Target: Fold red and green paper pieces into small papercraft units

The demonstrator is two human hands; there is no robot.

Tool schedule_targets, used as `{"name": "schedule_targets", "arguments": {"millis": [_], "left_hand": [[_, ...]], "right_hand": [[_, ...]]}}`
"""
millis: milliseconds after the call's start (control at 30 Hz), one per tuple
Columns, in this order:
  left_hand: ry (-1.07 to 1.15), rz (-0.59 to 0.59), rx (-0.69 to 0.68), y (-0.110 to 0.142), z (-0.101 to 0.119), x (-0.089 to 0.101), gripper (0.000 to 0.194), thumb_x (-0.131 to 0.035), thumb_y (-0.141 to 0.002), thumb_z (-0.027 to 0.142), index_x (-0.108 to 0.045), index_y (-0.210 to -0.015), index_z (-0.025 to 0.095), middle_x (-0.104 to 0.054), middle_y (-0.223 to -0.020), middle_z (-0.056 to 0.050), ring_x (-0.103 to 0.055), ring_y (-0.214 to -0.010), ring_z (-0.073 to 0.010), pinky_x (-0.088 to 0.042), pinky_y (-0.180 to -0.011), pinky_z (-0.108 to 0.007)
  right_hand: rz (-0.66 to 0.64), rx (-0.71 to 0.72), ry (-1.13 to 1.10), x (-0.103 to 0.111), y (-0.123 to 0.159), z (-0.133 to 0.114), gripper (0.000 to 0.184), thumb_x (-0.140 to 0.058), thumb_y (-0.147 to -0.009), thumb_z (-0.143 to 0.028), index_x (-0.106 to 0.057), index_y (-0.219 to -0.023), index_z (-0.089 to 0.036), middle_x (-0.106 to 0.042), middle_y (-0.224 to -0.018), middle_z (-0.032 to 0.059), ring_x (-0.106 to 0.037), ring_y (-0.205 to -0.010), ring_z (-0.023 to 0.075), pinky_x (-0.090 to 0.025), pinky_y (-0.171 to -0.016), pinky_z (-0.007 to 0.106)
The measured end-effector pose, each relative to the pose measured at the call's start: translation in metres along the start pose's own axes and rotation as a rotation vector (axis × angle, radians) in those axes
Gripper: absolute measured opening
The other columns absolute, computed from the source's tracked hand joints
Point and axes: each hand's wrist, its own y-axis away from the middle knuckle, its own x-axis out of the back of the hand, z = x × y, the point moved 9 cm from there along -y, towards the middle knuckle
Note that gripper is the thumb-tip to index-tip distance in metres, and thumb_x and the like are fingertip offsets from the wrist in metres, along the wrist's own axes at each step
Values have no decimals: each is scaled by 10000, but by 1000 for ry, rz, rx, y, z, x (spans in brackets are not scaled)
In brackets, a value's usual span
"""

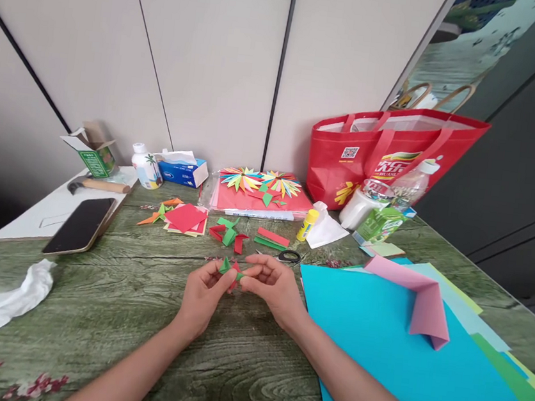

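Between my hands, over the middle of the table, is a small folded paper piece point(226, 265) in green and red. My left hand point(203, 293) pinches it, thumb in front and fingers behind. From the other side, my right hand point(274, 288) grips its right end between thumb and index finger, the other fingers curled loosely. My fingers hide part of the folds. Just beyond lie more red and green folded paper pieces point(228, 233), a pair of red and green paper strips point(271, 238) and black-handled scissors point(289, 256).
Blue paper sheets point(377, 342) with a folded pink sheet point(396, 276) cover the right side. A glue stick point(308, 225), red squares point(187, 218) and paper stars point(241, 179) stand or lie farther back. At left are a phone point(79, 224), hammer point(100, 185) and crumpled tissue point(15, 297).
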Motion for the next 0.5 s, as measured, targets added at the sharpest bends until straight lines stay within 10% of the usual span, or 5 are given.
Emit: {"name": "schedule_targets", "arguments": {"millis": [333, 500], "left_hand": [[-270, 31, -124, 5, 16, 0, 260, -615, -719, 307, -500, -541, 157, -433, -547, 31, -389, -551, -97, -326, -528, -204], [-129, 12, -16, 1, 3, -1, 243, -639, -694, 332, -549, -575, 141, -486, -540, 23, -405, -519, -89, -338, -502, -201]], "right_hand": [[112, -135, -217, 0, 4, 17, 254, -755, -525, -257, -537, -616, -165, -535, -485, -55, -492, -457, 79, -415, -497, 211], [-36, -84, -125, -9, 0, 13, 248, -740, -566, -288, -598, -723, -160, -596, -611, -24, -532, -524, 95, -453, -522, 231]]}}
